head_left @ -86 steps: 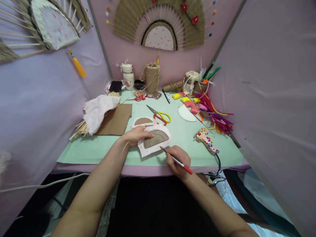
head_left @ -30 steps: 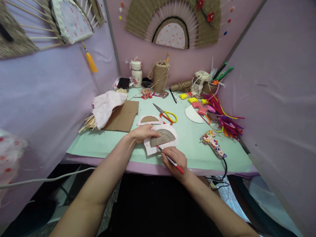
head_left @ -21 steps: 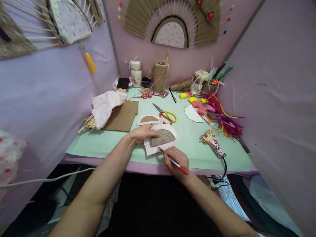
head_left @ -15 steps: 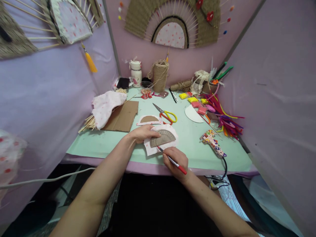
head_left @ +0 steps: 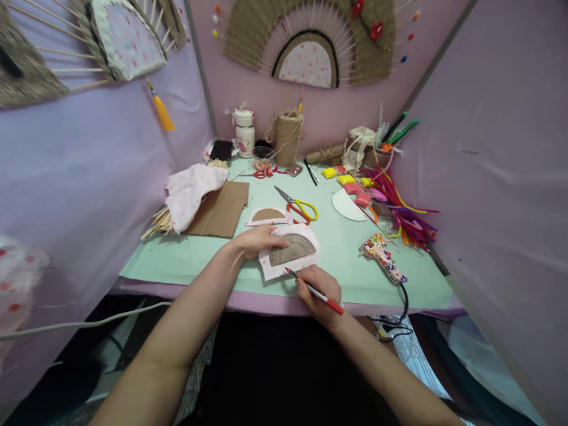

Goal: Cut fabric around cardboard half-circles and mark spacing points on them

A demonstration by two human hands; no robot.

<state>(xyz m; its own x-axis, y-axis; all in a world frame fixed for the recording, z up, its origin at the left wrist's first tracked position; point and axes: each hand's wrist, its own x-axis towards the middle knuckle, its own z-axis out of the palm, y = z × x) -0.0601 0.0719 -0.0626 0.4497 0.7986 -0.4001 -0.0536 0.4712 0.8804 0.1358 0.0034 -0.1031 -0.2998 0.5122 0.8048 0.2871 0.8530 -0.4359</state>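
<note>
My left hand (head_left: pixel 261 239) grips a protractor (head_left: pixel 293 248) together with a white piece of fabric (head_left: pixel 276 271) beneath it, thumb on top and fingers hidden underneath. In my right hand (head_left: pixel 320 290) is a red-and-white pen (head_left: pixel 317 294), its tip pointing at the fabric just below the protractor's straight edge. Whether the tip touches the fabric I cannot tell. Just behind lies a half-round cardboard piece with a fabric border (head_left: pixel 268 216). Beside it are scissors (head_left: pixel 298 204) with yellow and orange handles.
Cardboard (head_left: pixel 222 213) and a draped dotted cloth (head_left: pixel 193 186) over sticks lie left. A glue gun (head_left: pixel 382 257) with a black cord and a white half-disc (head_left: pixel 348 206) lie right. Twine (head_left: pixel 288 136), a bottle (head_left: pixel 244 133) and pipe cleaners (head_left: pixel 412 219) stand or lie farther back.
My right hand has shifted slightly right and down, and the pen tip has moved away from the protractor's lower edge. My left hand, the protractor and the fabric look nearly still.
</note>
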